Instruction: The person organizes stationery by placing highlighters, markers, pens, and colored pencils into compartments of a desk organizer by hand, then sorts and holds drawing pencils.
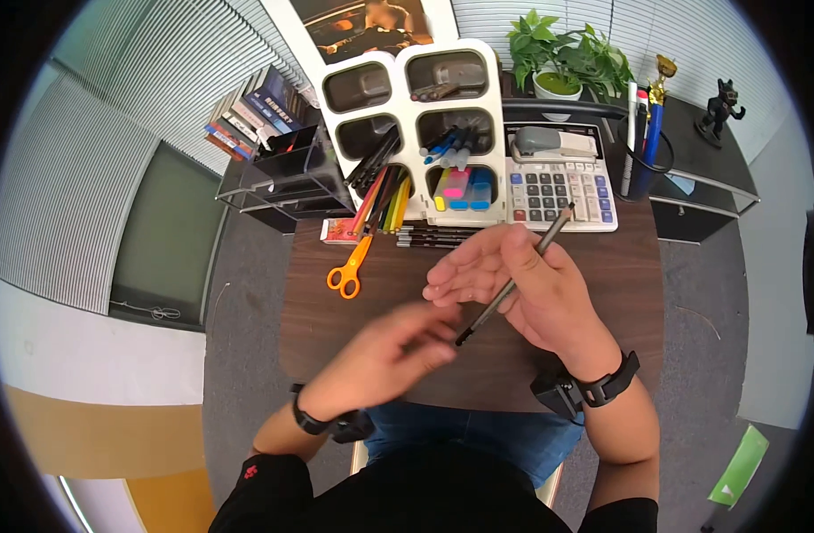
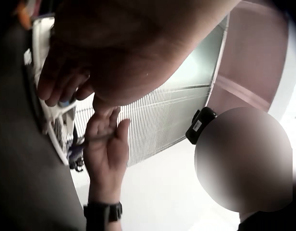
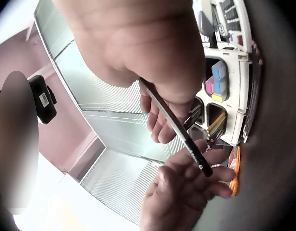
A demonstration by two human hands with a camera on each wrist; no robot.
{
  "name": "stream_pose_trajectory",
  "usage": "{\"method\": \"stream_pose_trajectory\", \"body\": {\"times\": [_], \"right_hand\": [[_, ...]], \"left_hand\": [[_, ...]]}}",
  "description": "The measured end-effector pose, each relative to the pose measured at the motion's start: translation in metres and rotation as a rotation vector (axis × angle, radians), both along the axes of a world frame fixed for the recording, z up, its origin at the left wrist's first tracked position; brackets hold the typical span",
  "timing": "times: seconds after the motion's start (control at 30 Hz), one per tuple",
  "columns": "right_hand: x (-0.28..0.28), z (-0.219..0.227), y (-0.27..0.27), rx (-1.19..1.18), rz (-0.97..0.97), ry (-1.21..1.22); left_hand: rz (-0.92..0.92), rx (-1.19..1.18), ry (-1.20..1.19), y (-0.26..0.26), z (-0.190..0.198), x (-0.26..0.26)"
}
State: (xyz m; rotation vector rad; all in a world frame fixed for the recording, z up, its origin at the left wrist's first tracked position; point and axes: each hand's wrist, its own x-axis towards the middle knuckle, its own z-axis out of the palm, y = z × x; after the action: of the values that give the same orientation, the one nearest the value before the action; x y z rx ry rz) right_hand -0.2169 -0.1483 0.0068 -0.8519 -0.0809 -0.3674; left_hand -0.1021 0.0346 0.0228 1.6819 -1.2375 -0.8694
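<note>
A dark grey pencil slants across the palm of my right hand, held by the thumb, with its sharpened tip up and to the right. The fingers of that hand stretch out to the left. In the right wrist view the pencil shows its black end pointing toward the left hand. My left hand, blurred in the head view, is just left of that black end with its fingers spread loosely and nothing in them.
Orange-handled scissors lie left of the hands. Several dark pencils lie before a white organizer with colored pencils, pens and highlighters. A calculator, stapler, pen cup and potted plant stand behind, to the right.
</note>
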Motion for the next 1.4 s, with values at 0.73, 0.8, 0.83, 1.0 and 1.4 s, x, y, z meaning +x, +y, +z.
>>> {"method": "stream_pose_trajectory", "body": {"times": [0.73, 0.8, 0.83, 1.0, 1.4], "right_hand": [[0.001, -0.001, -0.004, -0.21, -0.237, 0.072], [0.0, 0.0, -0.005, -0.215, -0.242, 0.075], [0.0, 0.0, -0.006, -0.218, -0.247, 0.078], [0.0, 0.001, -0.006, -0.207, -0.248, 0.075], [-0.001, 0.001, -0.006, -0.217, -0.238, 0.078]], "left_hand": [[0.679, -0.196, -0.262, 0.011, 0.032, 0.068], [0.667, -0.159, -0.296, 0.007, 0.035, 0.067], [0.667, -0.158, -0.295, 0.005, 0.037, 0.065], [0.6, -0.248, -0.322, 0.009, 0.038, 0.057], [0.583, -0.186, -0.114, -0.022, 0.03, 0.094]]}}
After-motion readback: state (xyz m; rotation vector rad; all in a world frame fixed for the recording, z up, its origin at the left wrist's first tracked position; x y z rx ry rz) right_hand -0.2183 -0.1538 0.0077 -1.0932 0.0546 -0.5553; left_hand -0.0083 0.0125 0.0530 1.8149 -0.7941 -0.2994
